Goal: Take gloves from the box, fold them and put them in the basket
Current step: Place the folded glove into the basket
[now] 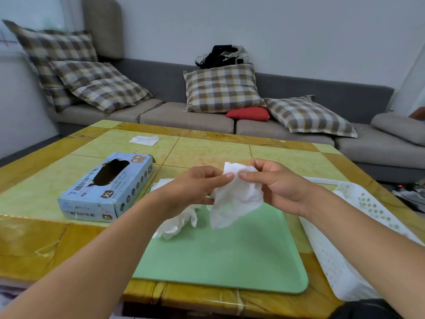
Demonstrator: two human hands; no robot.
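Note:
A white glove (pixel 236 199) hangs crumpled above the green mat (pixel 230 256). My left hand (pixel 195 187) and my right hand (pixel 276 187) both pinch its top edge, fingertips nearly meeting. A second white glove (pixel 177 224) lies bunched on the mat's left edge, partly hidden under my left wrist. The light blue glove box (pixel 108 192) lies to the left with its dark oval opening facing up. The white perforated basket (pixel 331 254) sits at the right, partly covered by my right forearm.
The yellow-green tiled table (pixel 207 150) carries a folded white piece (pixel 144 140) at its far left. Behind it runs a grey sofa (pixel 188 118) with checked cushions and a red cushion (pixel 248 113).

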